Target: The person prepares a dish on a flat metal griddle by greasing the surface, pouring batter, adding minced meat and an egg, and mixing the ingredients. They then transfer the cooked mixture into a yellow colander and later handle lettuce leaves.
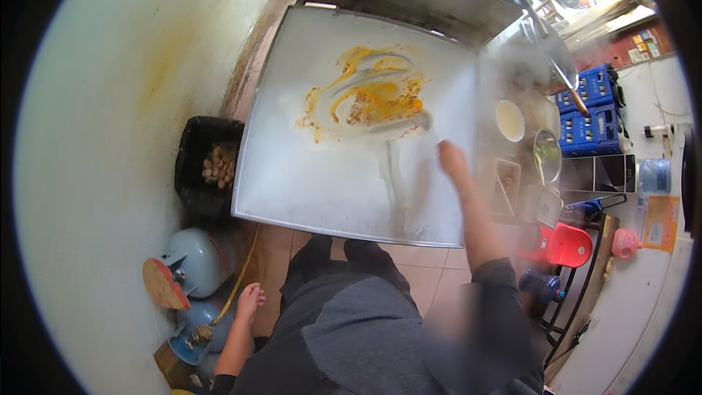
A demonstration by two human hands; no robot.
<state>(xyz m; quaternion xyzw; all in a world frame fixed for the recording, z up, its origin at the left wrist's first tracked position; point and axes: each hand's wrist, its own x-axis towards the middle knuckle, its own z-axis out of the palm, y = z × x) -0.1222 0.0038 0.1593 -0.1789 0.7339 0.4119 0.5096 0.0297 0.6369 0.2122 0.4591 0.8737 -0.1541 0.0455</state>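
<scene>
A square metal table with a raised rim [318, 192] stands before me. Yellow-orange residue with brown bits [384, 99] is smeared in curves over its upper middle. My right hand [452, 158] is closed around the handle of a tool over the table's right part; the tool's thin front end is blurred against the metal and its kind cannot be told. A wet streak runs from the smear towards the near edge. My left hand [251, 300] hangs low at my left side, away from the table, its fingers loosely curled with nothing seen in them.
At the table's left is a black-lined bin [192, 164] holding eggshells. Gas cylinders [203, 263] stand below it by the wall. Steam drifts at the right, over a bowl of pale liquid [510, 120], a metal bowl [547, 148] and containers. Beyond are blue crates [589, 131] and a red stool [567, 244].
</scene>
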